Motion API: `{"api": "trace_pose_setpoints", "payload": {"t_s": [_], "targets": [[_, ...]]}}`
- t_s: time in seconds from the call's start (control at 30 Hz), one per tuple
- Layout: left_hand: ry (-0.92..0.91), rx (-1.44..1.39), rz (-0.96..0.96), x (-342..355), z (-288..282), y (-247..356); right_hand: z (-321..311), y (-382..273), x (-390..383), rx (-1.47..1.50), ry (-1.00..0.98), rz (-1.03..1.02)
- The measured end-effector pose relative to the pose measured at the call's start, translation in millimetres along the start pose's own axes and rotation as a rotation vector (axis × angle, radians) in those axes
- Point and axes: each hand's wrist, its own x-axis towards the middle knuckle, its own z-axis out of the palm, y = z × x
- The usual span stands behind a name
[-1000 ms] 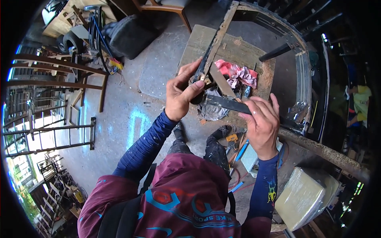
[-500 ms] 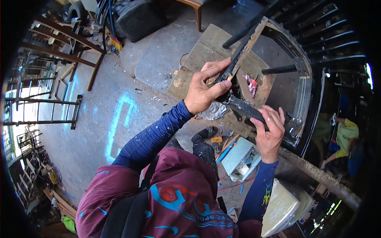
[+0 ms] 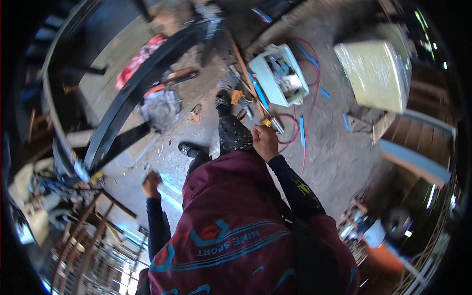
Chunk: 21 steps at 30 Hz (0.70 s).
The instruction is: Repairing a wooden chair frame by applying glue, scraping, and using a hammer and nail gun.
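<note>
Just on the wearer's side of the pale blue crate (image 3: 261, 78) sits one yellow-and-silver tool (image 3: 277, 125), its exact kind too blurred to tell. The right hand (image 3: 265, 141) is right at it, fingers curled and mostly closed; whether it grips the tool or only hangs in front of it, I cannot tell. Well to the left of the crate and nearer the body, the left hand (image 3: 151, 185) hangs curled and blurred — nothing shows in it, though its palm is hidden.

Trouble would most likely come from the thin red hose (image 3: 318, 73), which loops close by the tool on the crate's near side: a pull on one could drag the other, and a foot could catch in the loop. The yellow cordless drill (image 3: 237, 97), left of the crate, lies beside the right shoe (image 3: 222, 98), so a careless step could kick it.

Counted around the crate: one drill; five blue strips (image 3: 302, 132) — one along its left wall, four others to its right and near side; one plastic-wrapped cream block (image 3: 372, 71) to its right; two shoes, both left of it. Farther left come one grey crumpled sheet (image 3: 161, 109), one pink rag (image 3: 140, 59) and one dark curved frame (image 3: 130, 93). The crate's contents overlap too much to count.
</note>
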Motion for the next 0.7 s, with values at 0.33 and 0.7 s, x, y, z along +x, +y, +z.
{"api": "trace_pose_setpoints", "payload": {"t_s": [0.33,0.7], "targets": [[-0.79,1.395,1.0,-19.4,-34.5,39.0,74.1,297.4,75.5,-0.081,-0.026,0.673],[0.009,0.703,-0.602,-99.9,40.6,118.3,132.3,409.1,322.6,-0.21,0.092,0.528]]}}
